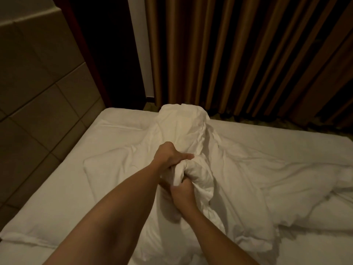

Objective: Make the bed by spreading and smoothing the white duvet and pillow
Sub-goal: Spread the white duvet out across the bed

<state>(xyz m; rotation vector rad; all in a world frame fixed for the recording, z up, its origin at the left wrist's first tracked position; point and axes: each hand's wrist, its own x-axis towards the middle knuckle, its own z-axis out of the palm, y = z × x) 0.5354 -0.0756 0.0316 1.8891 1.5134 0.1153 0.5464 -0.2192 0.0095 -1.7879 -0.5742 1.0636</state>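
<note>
Gripping a bunched fold of the white duvet (193,131) with both hands, above the middle of the bed (57,188). Left hand (170,155) higher and farther out, fingers curled round the gathered cloth, thumb laid across the top of the bunch. Right hand (181,194) just below and nearer, fingers clamped on the same wad of fabric, knuckles up. Hands nearly touching, forearms bare and reaching in from the near edge.

Duvet rumpled and heaped, raised into a ridge from the hands toward the far edge of the bed, a folded peak standing close to that edge. Rest of it spilling in creases toward the right side, covering much of the right half. Left half of the bed showing smooth white sheet, with a flatter lobe of duvet lying beside the left forearm. Pillow (28,238) lying flat at the near left corner, its hem visible.

Beyond the far edge, brown pleated curtains (248,54) hanging to the floor. Along the left edge, a tiled wall (38,83) meeting a dark wooden frame (91,54).
</note>
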